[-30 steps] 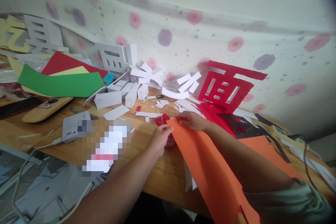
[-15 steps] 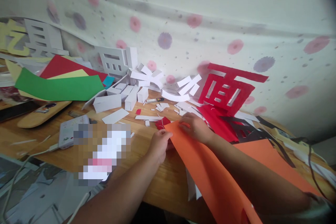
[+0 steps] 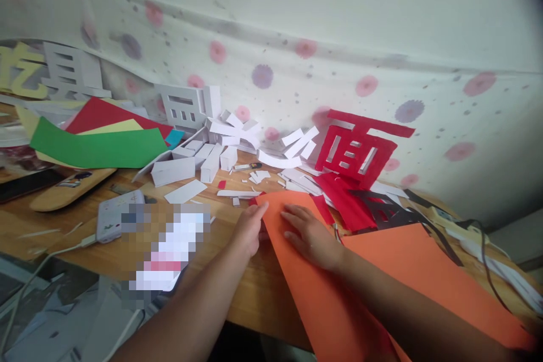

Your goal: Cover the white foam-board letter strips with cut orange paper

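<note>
A long orange paper sheet (image 3: 305, 288) runs from the table's middle toward me and hangs past the front edge. My left hand (image 3: 250, 229) pinches its left edge near the far end, thumb on top, other fingers mostly hidden below. On top of the same sheet lies my right hand (image 3: 311, 237), its fingers stretched out and slightly apart. Beyond the sheet, a cut-out red character (image 3: 360, 153) leans upright against the wall covering. Red paper pieces (image 3: 345, 201) and a black cut-out (image 3: 384, 209) lie below it. Another orange sheet (image 3: 407, 260) rests under my right forearm.
White paper boxes and strips (image 3: 173, 171) crowd the back. A utility knife (image 3: 247, 167) lies among scraps. Left are a green sheet (image 3: 99, 147), a wooden board (image 3: 72, 189), a power bank (image 3: 121, 216) with a cable and a blurred-out phone (image 3: 172, 254). A power strip (image 3: 452, 220) sits right.
My right hand has gone from curled over the sheet's far right edge to lying flat on it, nearer me. The sheet's far end now spreads wider and flatter. My left hand keeps its edge.
</note>
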`<state>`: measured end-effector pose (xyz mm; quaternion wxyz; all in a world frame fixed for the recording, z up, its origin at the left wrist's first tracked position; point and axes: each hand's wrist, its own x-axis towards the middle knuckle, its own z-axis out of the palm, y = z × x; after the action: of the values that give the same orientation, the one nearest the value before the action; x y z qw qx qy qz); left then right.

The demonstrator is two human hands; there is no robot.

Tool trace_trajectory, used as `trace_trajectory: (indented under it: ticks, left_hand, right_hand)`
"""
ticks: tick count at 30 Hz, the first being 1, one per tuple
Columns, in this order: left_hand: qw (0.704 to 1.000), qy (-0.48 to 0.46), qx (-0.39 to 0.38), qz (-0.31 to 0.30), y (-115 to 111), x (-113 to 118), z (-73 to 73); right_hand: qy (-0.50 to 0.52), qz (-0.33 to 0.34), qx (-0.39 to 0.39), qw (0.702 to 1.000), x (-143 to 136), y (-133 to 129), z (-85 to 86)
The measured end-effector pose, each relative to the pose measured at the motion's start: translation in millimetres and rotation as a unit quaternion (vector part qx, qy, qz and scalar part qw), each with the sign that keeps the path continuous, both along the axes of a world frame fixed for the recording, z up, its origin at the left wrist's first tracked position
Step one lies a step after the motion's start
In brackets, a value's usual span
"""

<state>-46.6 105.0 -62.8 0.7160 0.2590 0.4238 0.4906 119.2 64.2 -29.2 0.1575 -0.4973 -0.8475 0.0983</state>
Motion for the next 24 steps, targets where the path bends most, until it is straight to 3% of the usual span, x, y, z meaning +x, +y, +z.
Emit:
trace_trajectory:
  ticks: [3, 11, 16, 18, 20, 24]
  left_hand:
    - [0.999, -0.016, 0.033, -0.039, -5, 3, -0.9]
    - [0.998, 0.024, 0.022, -0.051, 2, -8, 0.4]
    - [0.996, 0.060, 0.046, -0.046, 3, -9, -2.7]
    - [0.994, 0.085, 0.071, -0.016, 6, -9, -6.5]
    - [0.984, 0.129, 0.105, 0.057, 10, -10, -9.9]
    - [0.917, 0.238, 0.234, 0.219, 9, -12, -9.1]
  right_hand:
    - [0.004, -0.028, -0.010, 1.000, -7, -5, -0.7]
    - [0.006, -0.057, -0.028, 0.998, -4, -2, 14.3]
    - [-0.059, -0.073, -0.117, 0.989, -19, -1, 14.5]
    - [-0.094, -0.076, -0.144, 0.982, -26, -3, 14.2]
    - [-0.120, -0.082, -0.147, 0.978, -31, -5, 14.1]
    - [-0.140, -0.081, -0.135, 0.978, -32, -6, 11.7]
